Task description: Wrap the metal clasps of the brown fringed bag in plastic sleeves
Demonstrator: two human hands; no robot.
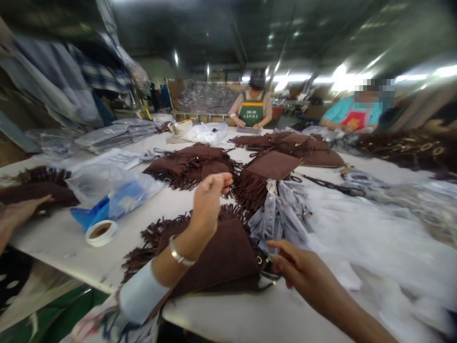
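A dark brown fringed bag lies flat on the table in front of me, its fringe pointing away and to the left. Above it is my left hand, with a bracelet at the wrist and fingers curled together; whatever they may hold does not show. At the bag's right end, by a metal ring and a dark strap, my right hand has its thumb and forefinger closed in a pinch. The forefinger meets the lower edge of a bunch of grey plastic-wrapped pieces; what is pinched is unclear.
More brown fringed bags lie beyond my hands. White wrapping sheets cover the right side. At left are a tape roll, a blue plastic bag and another person's hand. Two co-workers stand across the table.
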